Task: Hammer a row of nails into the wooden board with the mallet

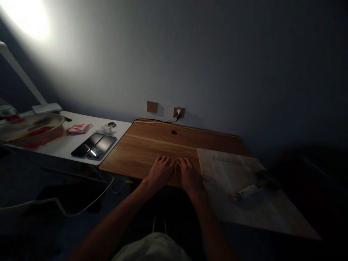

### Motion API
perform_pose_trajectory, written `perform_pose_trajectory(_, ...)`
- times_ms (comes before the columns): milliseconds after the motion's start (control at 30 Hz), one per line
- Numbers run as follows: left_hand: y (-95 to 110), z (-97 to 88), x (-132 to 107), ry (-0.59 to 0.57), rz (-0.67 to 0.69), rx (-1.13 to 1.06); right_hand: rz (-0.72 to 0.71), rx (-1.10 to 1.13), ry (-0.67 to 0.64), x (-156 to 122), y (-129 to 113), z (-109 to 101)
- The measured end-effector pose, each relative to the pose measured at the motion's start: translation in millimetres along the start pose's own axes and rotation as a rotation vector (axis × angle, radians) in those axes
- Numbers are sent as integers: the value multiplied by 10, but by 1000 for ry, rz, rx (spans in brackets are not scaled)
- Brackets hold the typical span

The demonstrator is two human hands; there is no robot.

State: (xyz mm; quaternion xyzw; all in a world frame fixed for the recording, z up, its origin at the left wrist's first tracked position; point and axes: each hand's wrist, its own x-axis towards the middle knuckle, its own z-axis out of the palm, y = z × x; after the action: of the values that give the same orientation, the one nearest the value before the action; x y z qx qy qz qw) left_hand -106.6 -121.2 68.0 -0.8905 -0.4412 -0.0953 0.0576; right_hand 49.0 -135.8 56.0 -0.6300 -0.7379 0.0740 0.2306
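My left hand [161, 170] and my right hand [190, 173] lie side by side, palms down, on the front edge of a wooden desk [152, 145]. The fingers of both are stretched out flat and hold nothing. Just right of my right hand lies a pale board [233, 177] with a ruler [231, 159] along its far edge and a small roll-like tool [248, 191] on top. The room is dim.
A white side table [62, 143] at the left carries two phones [94, 145], a red-and-white packet [79, 128], a bowl [32, 128] and a lamp base [46, 108]. A cable [160, 121] runs to a wall socket [178, 112]. More cables hang below.
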Motion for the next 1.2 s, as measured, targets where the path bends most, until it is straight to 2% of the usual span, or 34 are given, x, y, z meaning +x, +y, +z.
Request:
perform_pose_trajectory(133, 38, -38, 1, -69, -1, -11, -7, -182, -133, -52, 31, -97)
perform_pose_trajectory(233, 24, 29, -23, -157, -11, -12, -37, -319, -233, -83, 51, -88)
perform_pose_trajectory(300, 10, 92, -39, -198, -18, -9, -29, -354, -238, -85, 48, -67)
perform_pose_trajectory(400, -17, 173, -56, -194, -31, -10, -42, -311, -157, -85, 26, -38)
perform_pose_trajectory(500, -47, 209, -70, -170, -31, -23, -92, -134, 35, -151, -29, -30)
perform_pose_trajectory(600, -73, 204, -79, -185, -26, -62, -217, 55, 183, -314, -133, -58)
perform_pose_trajectory(733, -96, 200, -74, -197, -31, -112, -462, 98, 180, -529, -276, -130)
perform_pose_trajectory(833, -101, 219, -57, -219, -36, -108, -569, 86, 212, -592, -318, -147)
perform_pose_trajectory(1000, -85, 213, -34, -218, -44, -79, -612, 49, 214, -593, -291, -68)
perform_pose_trajectory(1200, -54, 156, -51, -220, -39, -91, -542, 2, 193, -549, -236, -45)
